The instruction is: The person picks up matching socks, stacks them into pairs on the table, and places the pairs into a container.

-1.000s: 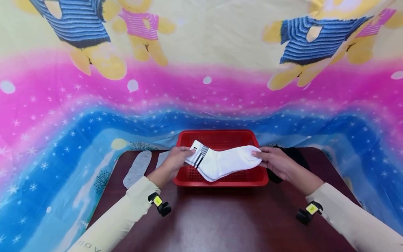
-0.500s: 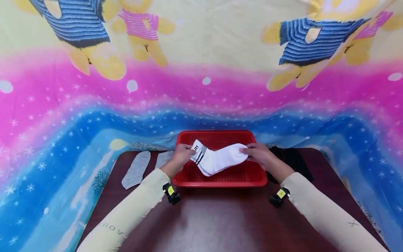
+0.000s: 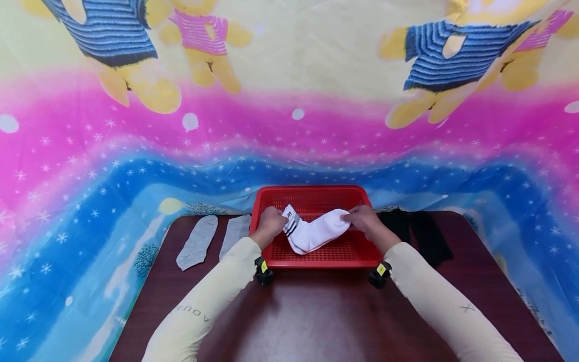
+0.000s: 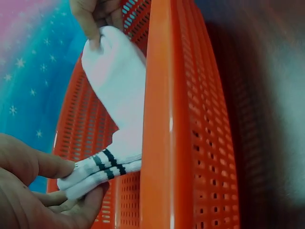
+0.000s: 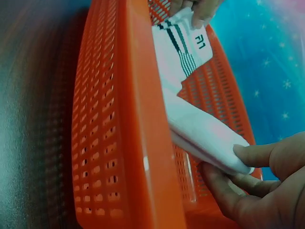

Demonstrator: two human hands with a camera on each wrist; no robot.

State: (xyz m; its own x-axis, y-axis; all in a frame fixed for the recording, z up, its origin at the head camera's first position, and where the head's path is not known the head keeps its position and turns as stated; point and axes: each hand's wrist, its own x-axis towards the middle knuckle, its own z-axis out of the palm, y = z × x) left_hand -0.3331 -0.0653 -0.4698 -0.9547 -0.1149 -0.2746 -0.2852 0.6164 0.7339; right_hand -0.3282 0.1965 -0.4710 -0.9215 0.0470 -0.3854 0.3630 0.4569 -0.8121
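A pair of white socks (image 3: 316,235) with black stripes at the cuff, one laid on the other, hangs within the red plastic basket (image 3: 316,263). My left hand (image 3: 270,221) pinches the cuff end; the left wrist view shows its thumb above and fingers beneath the two layers. At the toe end, my right hand (image 3: 363,219) pinches the socks between thumb and fingers, as the right wrist view shows. The middle of the socks sags toward the basket's floor; whether it touches cannot be told.
Two grey socks (image 3: 197,242) lie flat left of the basket, one partly behind the left arm. Black socks (image 3: 429,239) lie to its right on the dark brown table (image 3: 307,317). A printed cloth (image 3: 289,125) hangs behind the table.
Both hands have come closer together, the right one moving left. The white socks have bent more and sunk slightly into the basket. More of the black socks shows.
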